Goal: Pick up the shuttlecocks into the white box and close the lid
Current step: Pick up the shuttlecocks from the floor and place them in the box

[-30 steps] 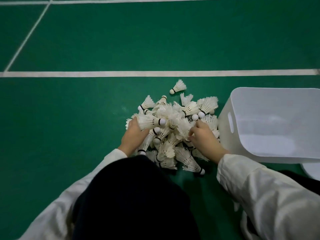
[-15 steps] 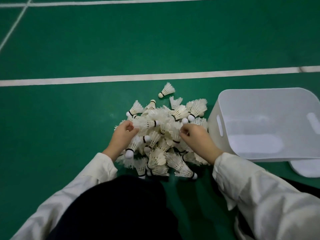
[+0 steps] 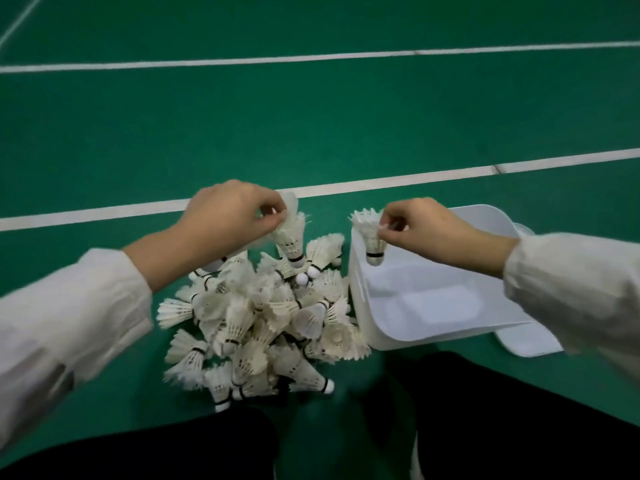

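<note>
The left sleeve (image 3: 69, 313), pale, reaches in from the left edge over the green floor (image 3: 311, 126). The left hand (image 3: 228, 216) is raised above the far edge of the pile (image 3: 256, 317). Its fingers are curled and its fingertips pinch the feathers of the left shuttlecock (image 3: 289, 237), which hangs cork down with a black band above the cork. A blurred white scrap just above those fingers may be a second shuttlecock; the view is too soft to say.

Below the hand, the pile lies on the floor, a loose heap of white shuttlecocks pointing every way. Its right side touches the left wall of the box (image 3: 408, 282). Dark legs (image 3: 173, 452) fill the bottom of the view on both sides of the pile.

The right shuttlecock (image 3: 369, 233) hangs cork down over the box's far left corner, pinched by its feathers. The right hand (image 3: 426, 226) holds it with fingers curled in, poised above the open box. The box is white, stands open on the floor, and has a slot handle in its left wall.

The lid (image 3: 530, 344) lies flat on the floor just beside the box's near right corner, partly covered by the right sleeve (image 3: 571, 289). A white line (image 3: 381, 183) crosses the floor behind both hands.
</note>
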